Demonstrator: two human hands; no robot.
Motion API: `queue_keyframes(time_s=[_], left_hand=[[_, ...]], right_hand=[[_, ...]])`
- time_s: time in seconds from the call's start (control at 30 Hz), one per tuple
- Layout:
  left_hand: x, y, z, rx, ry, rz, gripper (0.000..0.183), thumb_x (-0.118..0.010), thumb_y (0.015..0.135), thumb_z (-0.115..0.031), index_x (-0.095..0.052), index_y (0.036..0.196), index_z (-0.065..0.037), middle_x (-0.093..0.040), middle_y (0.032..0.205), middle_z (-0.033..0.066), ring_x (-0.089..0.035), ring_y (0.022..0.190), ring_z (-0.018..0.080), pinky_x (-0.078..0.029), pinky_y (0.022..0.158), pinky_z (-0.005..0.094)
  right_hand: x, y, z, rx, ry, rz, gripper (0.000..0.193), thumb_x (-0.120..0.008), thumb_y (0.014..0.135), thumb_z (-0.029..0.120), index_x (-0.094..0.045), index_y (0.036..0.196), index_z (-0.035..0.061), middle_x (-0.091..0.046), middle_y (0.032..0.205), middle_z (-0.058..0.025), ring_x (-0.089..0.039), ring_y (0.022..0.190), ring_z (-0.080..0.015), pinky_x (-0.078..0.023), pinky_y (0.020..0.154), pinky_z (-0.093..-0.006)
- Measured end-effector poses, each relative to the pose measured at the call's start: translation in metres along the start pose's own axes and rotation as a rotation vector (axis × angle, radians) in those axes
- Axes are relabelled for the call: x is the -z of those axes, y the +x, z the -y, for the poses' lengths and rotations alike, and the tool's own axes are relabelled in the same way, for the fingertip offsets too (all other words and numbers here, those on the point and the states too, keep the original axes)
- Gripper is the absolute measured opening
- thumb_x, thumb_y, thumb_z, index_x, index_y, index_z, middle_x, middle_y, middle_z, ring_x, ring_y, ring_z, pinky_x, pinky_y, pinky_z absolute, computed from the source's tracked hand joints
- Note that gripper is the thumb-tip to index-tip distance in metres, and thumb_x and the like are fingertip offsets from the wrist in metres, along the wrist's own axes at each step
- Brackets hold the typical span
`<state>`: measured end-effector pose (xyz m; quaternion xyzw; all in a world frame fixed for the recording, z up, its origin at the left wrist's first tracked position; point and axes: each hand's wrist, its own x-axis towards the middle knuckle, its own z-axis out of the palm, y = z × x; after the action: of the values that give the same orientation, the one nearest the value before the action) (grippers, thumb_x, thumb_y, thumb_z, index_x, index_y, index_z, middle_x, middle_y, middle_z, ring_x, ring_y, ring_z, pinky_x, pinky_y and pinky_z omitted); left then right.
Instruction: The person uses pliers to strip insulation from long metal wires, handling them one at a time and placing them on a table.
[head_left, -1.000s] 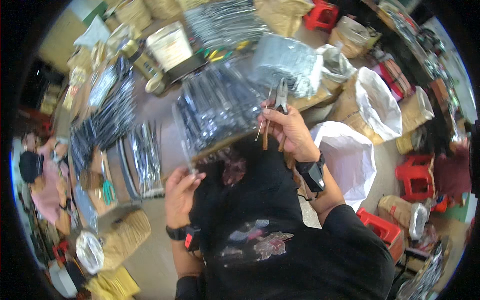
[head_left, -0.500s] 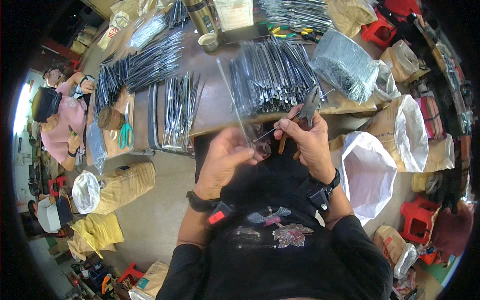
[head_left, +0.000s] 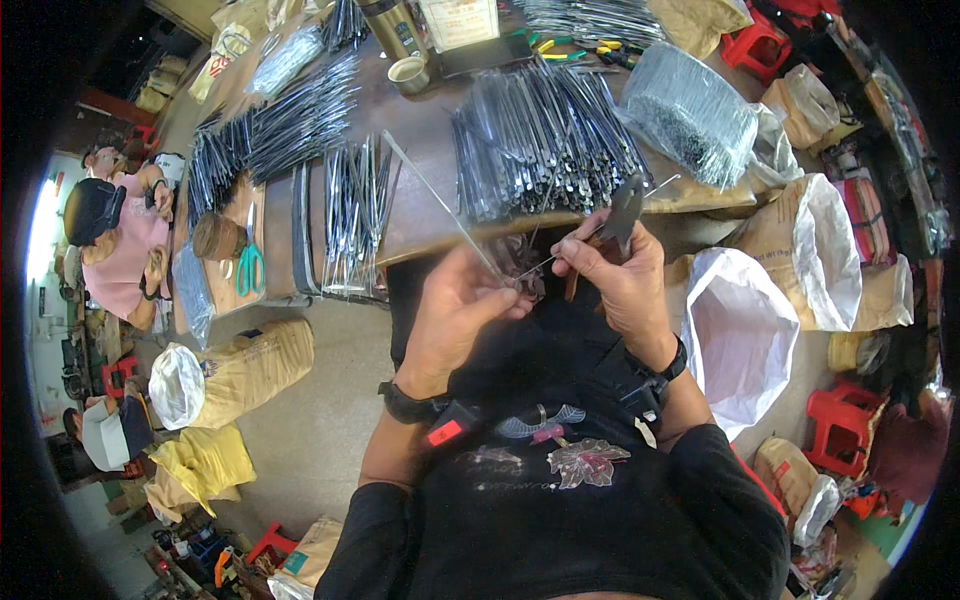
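My left hand [head_left: 462, 305] pinches the lower end of a long thin metal rod [head_left: 437, 203] that slants up and left over the table edge. My right hand [head_left: 617, 270] grips dark pliers [head_left: 622, 215] with a brown handle, their jaws pointing up, and holds a fine wire running toward my left fingers. Both hands meet over my lap, just in front of the wooden table [head_left: 420, 225]. A small cluster of clear beaded pieces [head_left: 520, 262] sits between the hands.
Piles of bagged metal rods [head_left: 545, 135] cover the table, with green scissors [head_left: 250, 268], a tape roll [head_left: 216, 237] and a cup [head_left: 408, 73]. Open white sacks [head_left: 738, 335] stand at my right, tan sacks [head_left: 250, 365] at my left. Another person [head_left: 110, 235] sits far left.
My left hand has come up from my lap to meet the right hand and taken hold of the rod. The view has tilted down and shifted, bringing the table's rod piles closer.
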<state>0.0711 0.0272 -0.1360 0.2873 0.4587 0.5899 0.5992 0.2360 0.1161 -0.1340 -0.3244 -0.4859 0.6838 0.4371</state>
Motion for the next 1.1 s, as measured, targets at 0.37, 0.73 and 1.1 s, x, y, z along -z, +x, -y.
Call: queue_keyframes(time_s=[0.37,0.73,1.1], left_hand=[[0.003,0.004,0.008,-0.014,0.116,-0.079,0.022,-0.065,0.074,0.005,-0.056,0.093,0.0,-0.065,0.079,0.0107,-0.065,0.071,0.0179,-0.054,0.063,0.0278],[0.002,0.0,0.008,0.04,0.211,0.034,0.024,-0.063,0.077,0.002,-0.055,0.099,0.002,-0.063,0.082,0.0106,-0.065,0.075,0.0206,-0.054,0.065,0.0266],[-0.002,0.005,0.003,0.246,0.226,0.137,0.028,-0.059,0.078,0.001,-0.052,0.105,0.002,-0.059,0.082,0.007,-0.065,0.073,0.019,-0.049,0.052,0.0214]], right_hand=[[-0.017,-0.006,-0.017,-0.101,-0.075,0.084,0.016,-0.064,0.078,0.0,-0.055,0.091,0.0003,-0.061,0.072,-0.0049,-0.06,0.064,-0.0112,-0.047,0.058,-0.0222],[0.011,0.019,-0.017,-0.102,0.208,-0.074,0.018,-0.062,0.079,0.002,-0.055,0.095,-0.0018,-0.062,0.083,-0.014,-0.06,0.065,-0.0162,-0.05,0.059,-0.0259],[0.017,0.023,-0.028,-0.33,0.115,0.033,0.025,-0.066,0.077,0.008,-0.058,0.099,0.0004,-0.065,0.08,-0.008,-0.059,0.063,-0.0103,-0.047,0.055,-0.0215]])
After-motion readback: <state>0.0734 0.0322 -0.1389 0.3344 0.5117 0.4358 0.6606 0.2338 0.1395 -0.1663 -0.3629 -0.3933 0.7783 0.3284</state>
